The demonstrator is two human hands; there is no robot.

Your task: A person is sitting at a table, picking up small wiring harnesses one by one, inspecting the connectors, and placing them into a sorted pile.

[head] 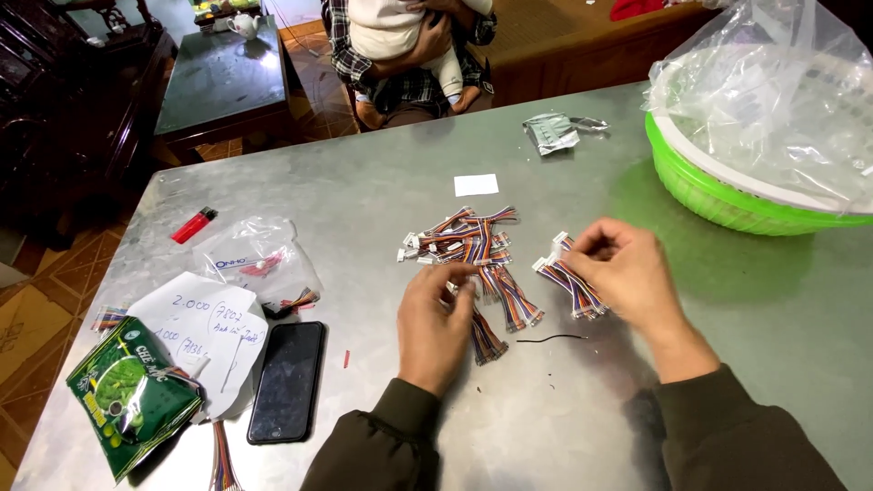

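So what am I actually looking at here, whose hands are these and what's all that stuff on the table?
This is one picture from a camera worn on a person's head, looking down at their own two bare hands over a grey metal table. The right hand has a small bundle of rainbow-coloured ribbon cables in its grip. The left hand rests its fingers on the loose pile of the same cables. Around them lie a black phone, a red lighter, a green snack packet, handwritten paper, and a green basket lined with clear plastic. Another person sits beyond the table.
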